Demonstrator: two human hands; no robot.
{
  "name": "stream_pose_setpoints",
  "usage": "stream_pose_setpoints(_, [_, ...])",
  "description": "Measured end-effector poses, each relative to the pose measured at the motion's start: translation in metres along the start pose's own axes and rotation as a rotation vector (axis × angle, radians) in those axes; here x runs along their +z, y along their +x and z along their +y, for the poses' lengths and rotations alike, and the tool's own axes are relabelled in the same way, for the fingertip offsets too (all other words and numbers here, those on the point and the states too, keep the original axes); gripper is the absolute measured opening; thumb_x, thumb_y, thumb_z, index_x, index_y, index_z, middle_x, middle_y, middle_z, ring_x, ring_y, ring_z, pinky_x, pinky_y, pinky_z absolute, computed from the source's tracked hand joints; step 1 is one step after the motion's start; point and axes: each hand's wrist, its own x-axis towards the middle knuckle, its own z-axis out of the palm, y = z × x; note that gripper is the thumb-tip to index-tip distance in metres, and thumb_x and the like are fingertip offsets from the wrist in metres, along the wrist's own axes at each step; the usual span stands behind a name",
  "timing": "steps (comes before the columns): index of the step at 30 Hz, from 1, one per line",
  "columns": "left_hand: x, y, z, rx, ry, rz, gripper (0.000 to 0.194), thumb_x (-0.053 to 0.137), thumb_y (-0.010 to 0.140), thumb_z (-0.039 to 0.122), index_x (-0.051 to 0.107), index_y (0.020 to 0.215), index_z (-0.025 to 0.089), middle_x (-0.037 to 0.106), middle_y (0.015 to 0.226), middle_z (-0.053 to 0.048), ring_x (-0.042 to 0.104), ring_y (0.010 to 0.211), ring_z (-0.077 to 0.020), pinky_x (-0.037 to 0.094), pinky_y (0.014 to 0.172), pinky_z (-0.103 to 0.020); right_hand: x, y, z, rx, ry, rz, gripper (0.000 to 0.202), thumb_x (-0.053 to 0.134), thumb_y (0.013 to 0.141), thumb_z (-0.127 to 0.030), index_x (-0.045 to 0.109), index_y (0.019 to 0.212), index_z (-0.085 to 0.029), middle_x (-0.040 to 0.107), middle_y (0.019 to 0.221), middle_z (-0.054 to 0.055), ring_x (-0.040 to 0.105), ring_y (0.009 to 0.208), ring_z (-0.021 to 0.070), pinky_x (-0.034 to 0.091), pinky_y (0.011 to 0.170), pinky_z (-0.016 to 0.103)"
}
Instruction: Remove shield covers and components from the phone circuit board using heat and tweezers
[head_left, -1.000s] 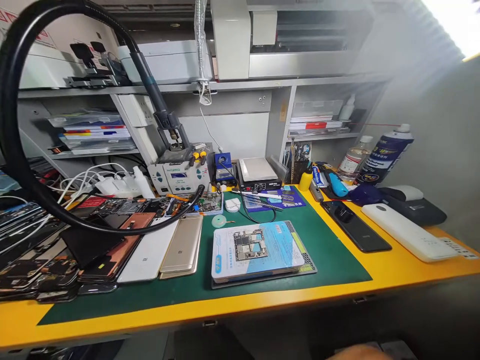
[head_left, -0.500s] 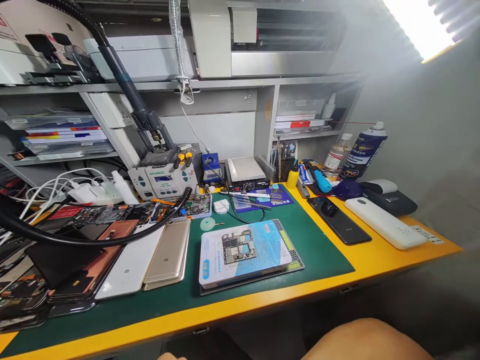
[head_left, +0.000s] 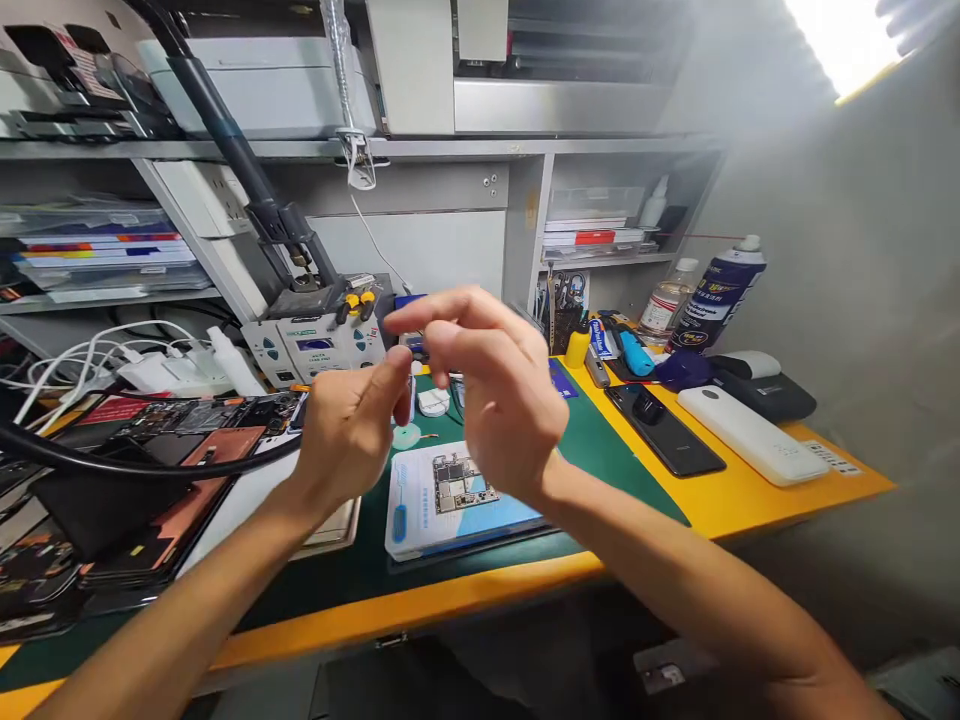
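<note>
Both my hands are raised in mid-air over the mat, close together. My left hand [head_left: 352, 425] is curled into a loose fist with its thumb on top; no object shows in it. To its right, my right hand [head_left: 499, 385] has its fingers partly bent and spread, pointing left, with nothing in them. Below the hands lies a light-blue and white box [head_left: 412, 500] with a circuit-board picture, partly covered by my right hand. A small round pale-green coil [head_left: 406, 437] and a white round piece [head_left: 433, 402] lie just behind it.
Dismantled phones [head_left: 165, 500] and a black cable [head_left: 150, 463] crowd the left side. A grey control station [head_left: 315, 345] stands behind. On the right are a black phone [head_left: 664, 430], a white power bank [head_left: 750, 435], a spray can [head_left: 720, 300] and a clear bottle [head_left: 666, 300].
Both hands and forearms have come up from below into the middle of the view, over the box. The camera view has shifted slightly; the things on the bench stay put.
</note>
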Motion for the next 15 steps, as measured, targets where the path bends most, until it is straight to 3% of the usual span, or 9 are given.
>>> stream_pose_setpoints(1, [-0.004,0.006,-0.007,0.011,0.012,-0.019,0.044,0.068,0.109,0.057,0.071,0.105,0.013,0.069,0.088,0.001,0.065,0.074,-0.0099,0.06,0.071,-0.025,-0.017,0.013,0.009,-0.048,-0.036,-0.026,0.017,0.063,0.084,-0.032,0.075,0.089,-0.022,0.078,0.096,0.004,0.07,0.081,0.0177,0.063,0.074,0.033])
stream_pose_setpoints(3, [-0.01,0.012,-0.022,0.067,0.031,-0.063,0.048,0.066,0.109,0.059,0.069,0.094,0.014,0.061,0.076,0.004,0.055,0.063,-0.0075,0.053,0.064,-0.022,-0.055,0.035,0.027,0.013,-0.367,0.0,0.027,0.052,0.084,-0.027,0.073,0.099,-0.021,0.076,0.098,0.005,0.069,0.087,0.0186,0.059,0.077,0.033])
stream_pose_setpoints(4, [-0.011,0.011,-0.03,0.106,0.038,-0.088,0.048,0.066,0.108,0.06,0.07,0.093,0.014,0.062,0.076,0.004,0.055,0.064,-0.0079,0.052,0.065,-0.023,-0.076,0.043,0.036,0.094,-0.588,-0.056,0.029,0.048,0.087,-0.026,0.072,0.102,-0.021,0.074,0.096,0.004,0.067,0.084,0.0178,0.056,0.074,0.031])
stream_pose_setpoints(8, [0.0,-0.001,-0.054,0.261,0.027,-0.139,0.032,0.064,0.107,0.045,0.079,0.099,0.019,0.071,0.087,-0.001,0.065,0.084,-0.0132,0.052,0.081,-0.029,-0.138,0.06,0.058,0.344,-0.853,-0.346,0.018,0.067,0.089,-0.031,0.077,0.086,-0.016,0.07,0.07,0.002,0.058,0.062,0.0171,0.044,0.059,0.03])
stream_pose_setpoints(11, [0.011,-0.009,-0.062,0.307,-0.008,-0.122,0.019,0.063,0.106,0.031,0.08,0.107,0.022,0.076,0.1,-0.003,0.067,0.099,-0.0155,0.053,0.091,-0.031,-0.156,0.056,0.067,0.452,-1.053,-0.535,0.016,0.075,0.09,-0.027,0.084,0.084,-0.016,0.076,0.071,0.004,0.062,0.063,0.0183,0.041,0.062,0.031])
stream_pose_setpoints(15, [0.01,-0.018,-0.064,0.36,-0.046,-0.086,0.017,0.067,0.101,0.016,0.076,0.112,0.025,0.076,0.105,-0.001,0.067,0.105,-0.0157,0.054,0.098,-0.03,-0.16,0.046,0.08,0.49,-1.269,-0.673,0.018,0.073,0.098,-0.024,0.089,0.096,-0.015,0.084,0.088,0.011,0.071,0.078,0.0248,0.04,0.07,0.033])
